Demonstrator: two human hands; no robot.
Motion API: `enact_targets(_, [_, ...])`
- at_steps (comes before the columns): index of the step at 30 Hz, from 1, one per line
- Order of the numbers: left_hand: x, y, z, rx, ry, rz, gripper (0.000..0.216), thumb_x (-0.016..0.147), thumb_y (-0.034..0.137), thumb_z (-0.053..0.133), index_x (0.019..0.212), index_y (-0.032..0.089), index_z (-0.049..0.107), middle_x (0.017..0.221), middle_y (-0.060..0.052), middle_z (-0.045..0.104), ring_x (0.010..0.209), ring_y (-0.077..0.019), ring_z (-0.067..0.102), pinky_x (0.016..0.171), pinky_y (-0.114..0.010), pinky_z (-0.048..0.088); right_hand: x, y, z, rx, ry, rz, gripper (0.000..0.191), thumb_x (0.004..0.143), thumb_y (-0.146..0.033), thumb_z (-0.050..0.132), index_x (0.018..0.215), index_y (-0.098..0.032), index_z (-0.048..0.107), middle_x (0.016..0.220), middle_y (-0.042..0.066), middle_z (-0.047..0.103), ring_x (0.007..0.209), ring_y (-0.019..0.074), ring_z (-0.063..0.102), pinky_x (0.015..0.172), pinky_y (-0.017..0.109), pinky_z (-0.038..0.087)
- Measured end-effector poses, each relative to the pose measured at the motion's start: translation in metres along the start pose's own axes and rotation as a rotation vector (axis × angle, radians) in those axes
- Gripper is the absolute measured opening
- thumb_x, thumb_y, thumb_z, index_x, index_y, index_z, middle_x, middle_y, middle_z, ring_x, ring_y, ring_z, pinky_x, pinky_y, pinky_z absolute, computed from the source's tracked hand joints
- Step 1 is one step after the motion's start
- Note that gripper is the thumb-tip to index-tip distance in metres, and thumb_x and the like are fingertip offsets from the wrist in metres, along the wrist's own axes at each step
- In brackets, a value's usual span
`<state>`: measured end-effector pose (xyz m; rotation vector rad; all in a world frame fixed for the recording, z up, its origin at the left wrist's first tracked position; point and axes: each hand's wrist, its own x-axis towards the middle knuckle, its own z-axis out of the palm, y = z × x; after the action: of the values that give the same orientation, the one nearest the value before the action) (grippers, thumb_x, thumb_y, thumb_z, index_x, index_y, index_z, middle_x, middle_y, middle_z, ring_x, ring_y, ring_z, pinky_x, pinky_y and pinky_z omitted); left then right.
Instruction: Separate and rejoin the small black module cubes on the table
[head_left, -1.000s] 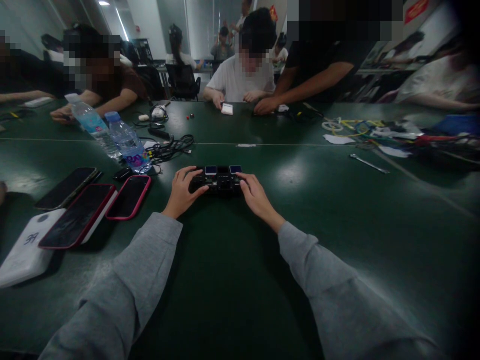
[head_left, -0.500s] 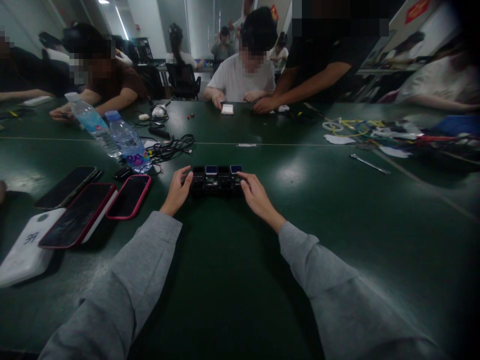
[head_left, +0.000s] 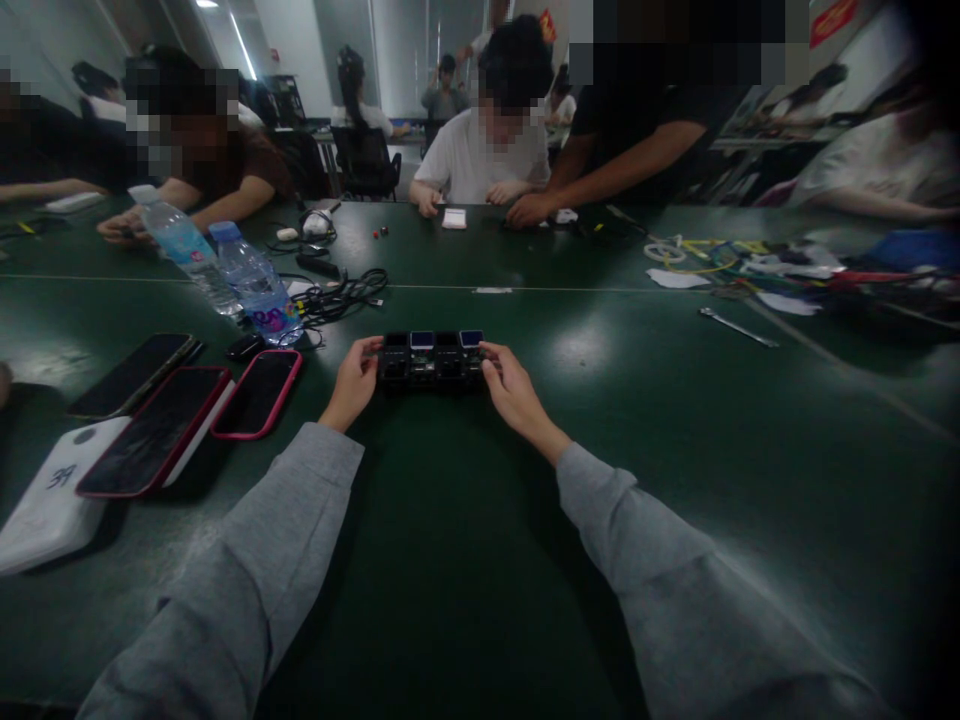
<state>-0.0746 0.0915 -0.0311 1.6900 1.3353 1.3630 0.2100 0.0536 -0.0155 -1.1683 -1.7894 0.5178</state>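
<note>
A small black device (head_left: 433,359) with two lit blue screens lies on the dark green table (head_left: 465,520) in front of me. My left hand (head_left: 352,382) grips its left end, fingers curled against the side. My right hand (head_left: 508,385) holds the right end the same way, thumb and fingers pinched on the casing. Both arms wear grey sleeves.
Three phones (head_left: 255,393) and a white box (head_left: 45,510) lie at the left. Two water bottles (head_left: 255,285) and tangled black cables (head_left: 341,290) stand behind them. A metal wrench (head_left: 739,328) and coloured wires (head_left: 705,255) are at the right. Other people sit across the table.
My left hand has slid off the top of the device to its left end. The right hand has barely moved. The person opposite has drawn a hand back from the white card.
</note>
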Motion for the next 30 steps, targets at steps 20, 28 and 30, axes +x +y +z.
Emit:
enact_targets(20, [-0.001, 0.007, -0.001, -0.074, -0.035, -0.046, 0.032, 0.087, 0.027, 0.059, 0.118, 0.019, 0.058, 0.117, -0.01, 0.065, 0.095, -0.0197, 0.066, 0.083, -0.038, 0.056, -0.003, -0.012, -0.004, -0.152, -0.05, -0.018, 0.037, 0.099, -0.032, 0.045, 0.135, -0.022, 0.046, 0.125, 0.012, 0.053, 0.109, 0.0268, 0.056, 0.092, 0.048, 0.051])
enact_targets(28, [-0.002, 0.005, -0.001, -0.07, -0.039, -0.065, 0.033, 0.087, 0.028, 0.059, 0.119, 0.018, 0.059, 0.114, -0.01, 0.066, 0.092, -0.0199, 0.067, 0.081, -0.038, 0.056, -0.003, -0.01, -0.004, -0.143, -0.042, -0.032, 0.037, 0.099, -0.032, 0.046, 0.134, -0.02, 0.047, 0.126, 0.012, 0.053, 0.109, 0.0258, 0.056, 0.094, 0.047, 0.05])
enact_targets(30, [-0.002, 0.003, -0.002, -0.061, -0.043, -0.058, 0.034, 0.088, 0.028, 0.059, 0.12, 0.019, 0.059, 0.115, -0.01, 0.066, 0.094, -0.0205, 0.067, 0.081, -0.038, 0.056, -0.003, -0.011, -0.004, -0.14, -0.05, -0.017, 0.037, 0.099, -0.033, 0.046, 0.134, -0.021, 0.046, 0.127, 0.012, 0.052, 0.11, 0.0258, 0.056, 0.093, 0.047, 0.05])
